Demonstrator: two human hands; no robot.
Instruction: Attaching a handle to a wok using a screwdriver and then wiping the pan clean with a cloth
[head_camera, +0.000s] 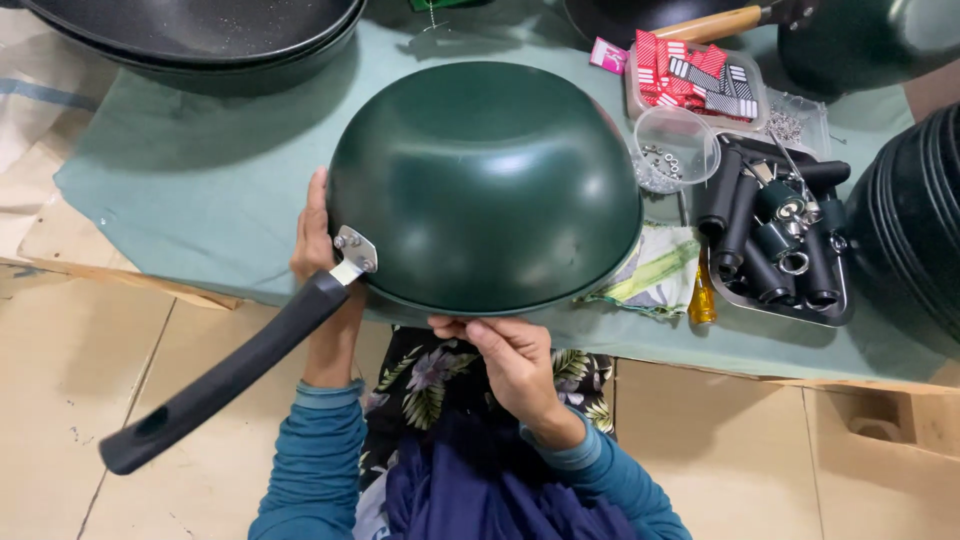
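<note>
A dark green wok (485, 185) lies upside down over the near edge of a table with a green cloth (200, 180). A long black handle (225, 380) sticks out to the lower left, joined by a metal bracket (355, 252). My left hand (315, 235) presses against the wok's left side, just behind the bracket. At the near rim, my right hand (510, 355) grips the wok's edge with its fingers curled under.
A metal tray of black handles (775, 240) sits right of the wok. Beside it are a clear tub of small screws (672, 150), a box of red packets (695, 80), a yellow screwdriver (702, 295) and a rag (655, 275). Stacked dark pans (200, 35) stand at the back and right.
</note>
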